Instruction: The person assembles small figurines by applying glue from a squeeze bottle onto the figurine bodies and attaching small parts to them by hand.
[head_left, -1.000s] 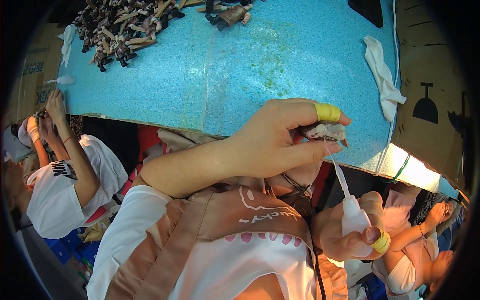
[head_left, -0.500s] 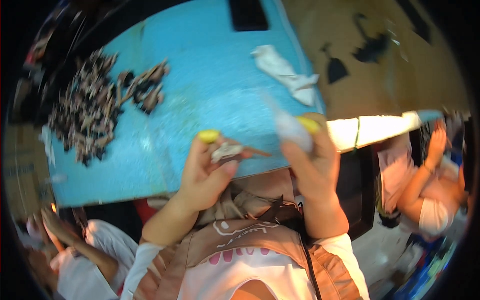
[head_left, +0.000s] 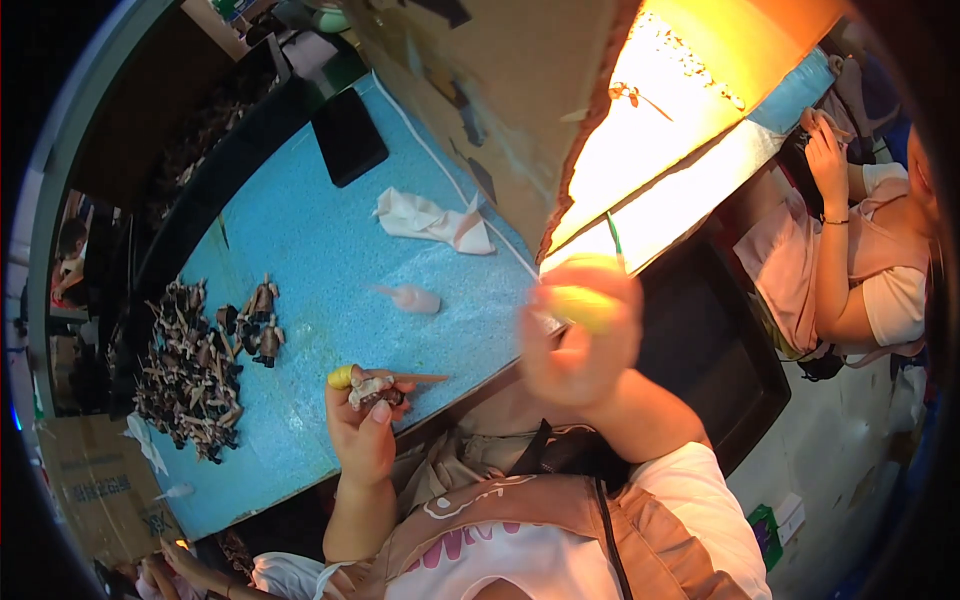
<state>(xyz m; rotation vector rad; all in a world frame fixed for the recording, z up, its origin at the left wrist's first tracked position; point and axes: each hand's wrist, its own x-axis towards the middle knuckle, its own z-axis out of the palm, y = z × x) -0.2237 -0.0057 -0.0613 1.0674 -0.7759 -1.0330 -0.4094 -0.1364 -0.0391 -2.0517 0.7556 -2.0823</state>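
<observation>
My left hand [head_left: 362,440] is closed around a small pale and dark brown figurine [head_left: 374,392] with a thin brown stick [head_left: 428,378] pointing right. A yellow finger cover [head_left: 341,377] sits on one of its fingertips. Smeared by motion, my right hand [head_left: 580,345] is raised past the table's right edge, also with a yellow finger cover [head_left: 588,305]. Whether it holds anything is hidden by the blur. A white squeeze bottle with a thin nozzle [head_left: 417,299] lies on the blue table [head_left: 310,300], between the two hands and farther off.
A pile of small brown figurines [head_left: 190,390] lies at the left, a few set apart beside it. Beyond are a crumpled white tissue [head_left: 430,220] and a black phone [head_left: 349,138]. Cardboard [head_left: 500,90] walls off a brightly lit surface [head_left: 660,150]. Another person [head_left: 850,250] sits at the right.
The squeeze bottle has left my right hand and now lies on the table. That hand has moved toward the lit side. My view has turned rightward; my left hand still holds the figurine.
</observation>
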